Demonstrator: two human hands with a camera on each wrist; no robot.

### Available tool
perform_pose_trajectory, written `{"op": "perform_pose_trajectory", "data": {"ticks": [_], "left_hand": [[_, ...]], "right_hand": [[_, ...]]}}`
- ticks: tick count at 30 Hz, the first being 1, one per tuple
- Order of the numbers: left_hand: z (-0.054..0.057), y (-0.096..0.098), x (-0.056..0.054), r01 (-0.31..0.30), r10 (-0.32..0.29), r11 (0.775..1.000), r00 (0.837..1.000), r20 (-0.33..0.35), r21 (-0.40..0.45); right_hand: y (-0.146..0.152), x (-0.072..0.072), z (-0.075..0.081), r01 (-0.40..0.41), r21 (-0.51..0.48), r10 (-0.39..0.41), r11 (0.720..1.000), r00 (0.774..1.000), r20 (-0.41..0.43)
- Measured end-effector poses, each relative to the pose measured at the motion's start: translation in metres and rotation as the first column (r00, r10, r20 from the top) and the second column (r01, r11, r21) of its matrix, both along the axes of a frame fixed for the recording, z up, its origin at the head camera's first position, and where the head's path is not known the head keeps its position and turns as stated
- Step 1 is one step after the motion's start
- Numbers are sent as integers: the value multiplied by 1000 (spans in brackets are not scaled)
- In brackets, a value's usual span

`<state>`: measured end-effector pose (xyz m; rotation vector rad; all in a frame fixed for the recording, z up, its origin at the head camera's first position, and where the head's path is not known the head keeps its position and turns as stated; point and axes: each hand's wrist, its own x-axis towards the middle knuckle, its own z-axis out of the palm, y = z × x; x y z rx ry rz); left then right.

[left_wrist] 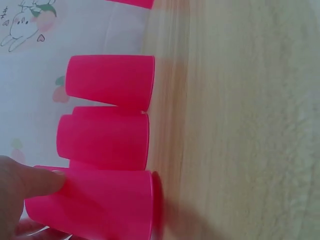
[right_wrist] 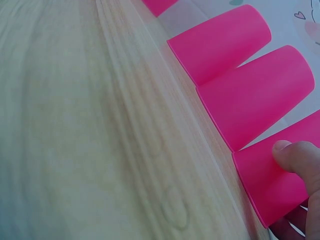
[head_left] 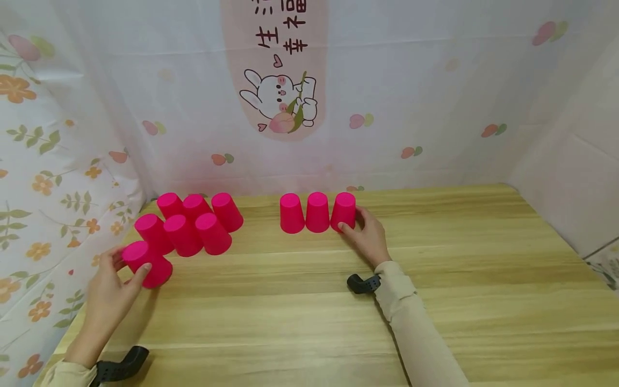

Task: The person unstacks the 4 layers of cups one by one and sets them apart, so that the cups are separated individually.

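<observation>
My left hand (head_left: pixel 112 290) grips a bright pink cup (head_left: pixel 149 267), upside down at the near left of the cup group, thumb on its near side. In the left wrist view that cup (left_wrist: pixel 102 200) has a dark shadow along its rim; whether it touches the table I cannot tell. My right hand (head_left: pixel 368 236) holds the rightmost pink cup (head_left: pixel 344 212) of a row of three, thumb in front and fingers behind. The middle cup (head_left: pixel 317 213) and the left cup (head_left: pixel 292 214) of that row stand upside down beside it, side by side.
Several more upside-down pink cups (head_left: pixel 183 236) stand close together beyond the left hand's cup. All are on a wood-grain table (head_left: pixel 271 322). A printed cloth (head_left: pixel 396 97) hangs behind the table, and a flowered cloth (head_left: pixel 48 204) hangs along the left.
</observation>
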<state>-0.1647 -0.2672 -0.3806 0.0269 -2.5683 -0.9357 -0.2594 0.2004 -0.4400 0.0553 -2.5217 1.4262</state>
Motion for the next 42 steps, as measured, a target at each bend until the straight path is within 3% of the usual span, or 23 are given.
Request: {"op": "perform_pose_trajectory", "data": {"ticks": [6,12,21,27,34,38,42], "left_hand": [[-4,1,-10,-18,19,1000,1000,-25,11],[-5,1,-17,-43,42,998,999,25,38],[-5,1,-20,-45,43,998,998,48,50],[-5,3,-22,-13,9,998,998,69,55],[-5,7,-23,-8,1,994,998,62,111],[-3,14,-19,-73,75,987,997,-9,144],[2,27,-16,-86,107,991,973,-206,105]], "right_hand": [[1,0,1,-3,-4,3,1000,1000,2],[3,-1,-2,-7,-8,7,1000,1000,-8],[1,-1,-3,3,3,-3,1000,1000,-3],[2,-1,-2,-2,-4,2,1000,1000,-4],[4,-1,-2,7,8,-7,1000,1000,-1],[2,-1,-2,3,10,-3,1000,1000,-3],[2,-1,-1,5,4,-5,1000,1000,-10]]}}
